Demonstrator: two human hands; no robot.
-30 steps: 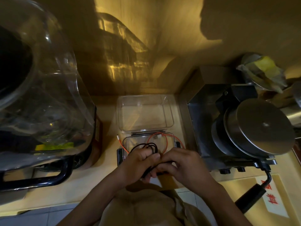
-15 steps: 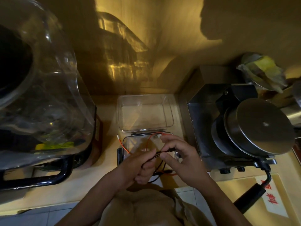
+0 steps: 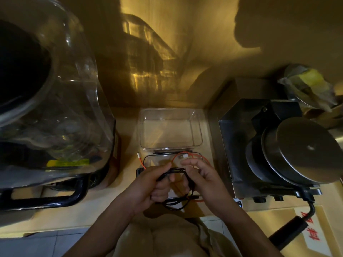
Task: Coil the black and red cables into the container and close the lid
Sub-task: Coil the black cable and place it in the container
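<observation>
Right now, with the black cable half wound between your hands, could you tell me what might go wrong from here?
1. The black cable hangs in loose loops between the left hand and right hand; a slack grip could let the coil spring apart.
2. The red cable lies draped across the lid, not in the container; the black loops could snag it.

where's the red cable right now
In the head view, the red cable lies looped on the flat clear lid at centre, just behind both hands, in front of the empty clear container.
</observation>
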